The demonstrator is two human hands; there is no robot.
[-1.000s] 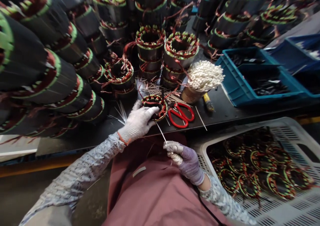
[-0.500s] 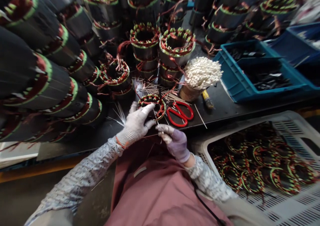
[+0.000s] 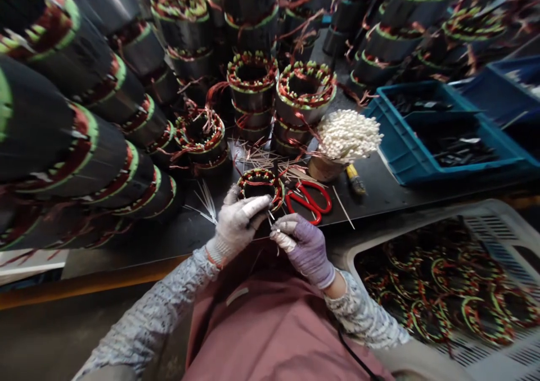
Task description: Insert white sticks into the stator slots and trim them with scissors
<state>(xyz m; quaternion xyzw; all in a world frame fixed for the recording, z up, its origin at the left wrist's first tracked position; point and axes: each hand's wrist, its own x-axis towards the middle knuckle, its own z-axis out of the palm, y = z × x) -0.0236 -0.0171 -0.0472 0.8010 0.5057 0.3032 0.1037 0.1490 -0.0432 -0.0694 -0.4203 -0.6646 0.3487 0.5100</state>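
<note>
Far to the left of the red-handled scissors, tall stacks of dark cylinders with green and red-brown windings rise along the table. Closer, but still well left of the scissors, a loose fan of thin white strips lies flat, and behind it stands a short winding stack trailing copper leads. Next comes the left hand, in a white glove, left of the scissors; its fingers lie over the near left edge of a copper-wound ring. Whether that grip presses on the ring or only rests there, I cannot tell. The ring sits on the table just left of the scissors, its opening facing up. Behind the ring and scissors lie scattered pale sticks, with two upright wound stacks farther back. Left of the scissors and nearer the person, a short white strip spans the space between the hands; the right hand, in a purple and white glove, has its grip pinched on it. Behind the scissors and slightly right is a brown cup packed with white-tipped sticks. Right of the scissors come a single pale stick, a yellow-handled tool, a teal bin of dark pieces and, low on the near side, a white crate holding more wound rings.
</note>
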